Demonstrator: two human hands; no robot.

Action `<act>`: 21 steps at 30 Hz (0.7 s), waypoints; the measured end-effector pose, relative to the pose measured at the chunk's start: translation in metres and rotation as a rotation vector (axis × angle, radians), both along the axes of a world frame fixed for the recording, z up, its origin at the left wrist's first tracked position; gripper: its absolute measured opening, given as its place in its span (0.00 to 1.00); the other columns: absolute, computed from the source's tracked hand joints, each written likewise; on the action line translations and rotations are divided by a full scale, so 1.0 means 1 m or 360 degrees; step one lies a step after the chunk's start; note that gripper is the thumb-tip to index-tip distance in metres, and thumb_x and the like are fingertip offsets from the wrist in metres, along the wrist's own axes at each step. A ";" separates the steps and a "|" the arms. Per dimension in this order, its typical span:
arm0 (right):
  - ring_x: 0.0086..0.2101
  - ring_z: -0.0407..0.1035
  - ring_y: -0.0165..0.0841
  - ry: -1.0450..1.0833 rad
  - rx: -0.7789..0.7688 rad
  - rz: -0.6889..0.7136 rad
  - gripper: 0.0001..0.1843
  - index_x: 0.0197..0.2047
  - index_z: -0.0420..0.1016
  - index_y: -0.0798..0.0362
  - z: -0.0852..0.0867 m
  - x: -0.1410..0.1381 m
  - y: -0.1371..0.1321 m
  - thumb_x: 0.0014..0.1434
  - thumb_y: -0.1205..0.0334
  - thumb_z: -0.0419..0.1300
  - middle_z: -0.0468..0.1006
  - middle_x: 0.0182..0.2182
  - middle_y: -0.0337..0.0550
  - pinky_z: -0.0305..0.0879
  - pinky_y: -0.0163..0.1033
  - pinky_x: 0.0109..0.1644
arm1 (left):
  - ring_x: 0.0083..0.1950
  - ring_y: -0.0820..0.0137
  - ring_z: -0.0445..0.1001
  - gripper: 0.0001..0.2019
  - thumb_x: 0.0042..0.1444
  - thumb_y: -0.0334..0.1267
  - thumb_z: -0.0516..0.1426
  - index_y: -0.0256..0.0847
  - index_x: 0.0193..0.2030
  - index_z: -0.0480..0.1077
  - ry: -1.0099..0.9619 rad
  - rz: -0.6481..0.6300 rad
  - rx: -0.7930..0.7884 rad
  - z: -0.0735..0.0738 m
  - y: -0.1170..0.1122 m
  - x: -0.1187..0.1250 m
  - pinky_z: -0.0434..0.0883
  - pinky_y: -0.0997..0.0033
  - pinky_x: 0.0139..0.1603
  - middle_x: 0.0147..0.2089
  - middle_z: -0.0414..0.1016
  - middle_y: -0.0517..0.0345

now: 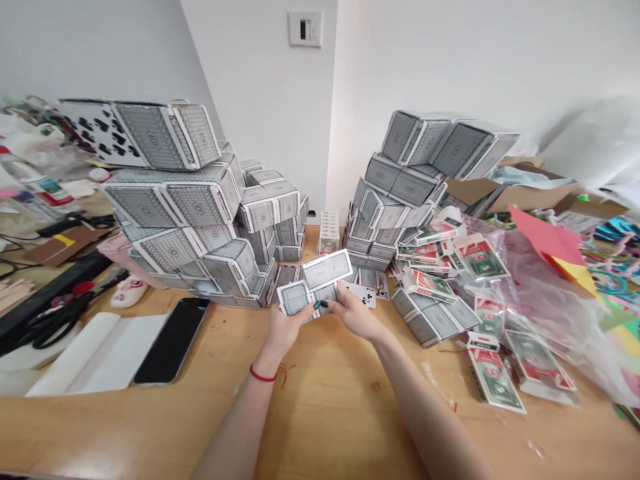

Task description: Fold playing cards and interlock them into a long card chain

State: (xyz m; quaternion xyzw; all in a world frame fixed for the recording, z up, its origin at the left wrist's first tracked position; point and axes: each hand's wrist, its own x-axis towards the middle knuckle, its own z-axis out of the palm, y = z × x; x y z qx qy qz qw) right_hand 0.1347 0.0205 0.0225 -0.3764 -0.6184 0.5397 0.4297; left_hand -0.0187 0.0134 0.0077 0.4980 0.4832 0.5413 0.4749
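Observation:
My left hand (283,328), with a red string round its wrist, pinches a grey-backed playing card (295,297) and more cards behind it. My right hand (354,312) grips another grey-backed card (327,269) that tilts up over the first. Both hands meet above the wooden table (320,400), just in front of two tall piles of boxes built from cards: a left pile (185,200) and a right pile (405,180). Face-up cards (367,293) lie on the table right behind my right hand.
A black phone (173,340) and white paper (95,353) lie at the left, with black scissors (55,320) beyond. Red-and-green card packs (493,377) and clear plastic wrap (540,293) spread at the right, next to coloured paper (555,247) and a cardboard box (505,193).

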 end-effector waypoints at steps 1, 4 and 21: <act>0.44 0.63 0.36 -0.0012 0.0045 -0.0043 0.16 0.45 0.65 0.51 0.000 0.002 0.001 0.51 0.63 0.55 0.70 0.42 0.42 0.63 0.44 0.46 | 0.40 0.66 0.72 0.13 0.43 0.37 0.60 0.37 0.37 0.71 0.0114 0.0060 0.0096 0.001 0.000 -0.001 0.68 0.62 0.45 0.39 0.75 0.53; 0.46 0.62 0.37 0.0044 -0.0054 -0.0193 0.18 0.43 0.67 0.50 -0.001 0.011 0.007 0.46 0.62 0.60 0.69 0.45 0.43 0.63 0.43 0.45 | 0.48 0.63 0.67 0.06 0.44 0.37 0.60 0.42 0.32 0.73 0.0540 0.0157 0.0603 0.006 -0.002 -0.006 0.62 0.58 0.52 0.39 0.73 0.55; 0.26 0.69 0.29 0.0311 -0.0831 0.0110 0.18 0.37 0.72 0.57 -0.007 0.054 0.011 0.42 0.57 0.65 0.75 0.26 0.42 0.63 0.33 0.29 | 0.47 0.63 0.69 0.27 0.49 0.47 0.54 0.42 0.56 0.58 -0.0069 -0.0112 0.0042 0.007 0.004 -0.012 0.66 0.64 0.47 0.52 0.65 0.47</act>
